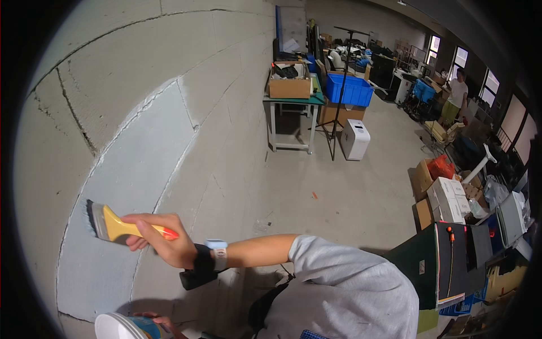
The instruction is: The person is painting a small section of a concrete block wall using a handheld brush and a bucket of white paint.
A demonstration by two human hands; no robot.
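Observation:
A paintbrush (119, 226) with a yellow handle, red tip and metal band is held by my right hand (161, 234), whose fingers are closed around the handle. Its pale-coated bristles are at a light blue-grey coated block (127, 164) of the wall, bordered by rough white joints. Below, a white plastic bucket (116, 326) with a blue label is cut off by the lower edge. Fingers of my left hand (164, 322) wrap its side; the rest of that hand is hidden. A watch and a black strap are on my right wrist.
Bare grey wall (226, 73) surrounds the coated block. Beyond stand a green-topped table (310, 96) with a cardboard box (291, 87), a blue crate (350, 89), a black tripod stand (340, 96) and a white appliance (355, 139). Boxes (449, 200) line the right; another person (455, 96) stands farther back.

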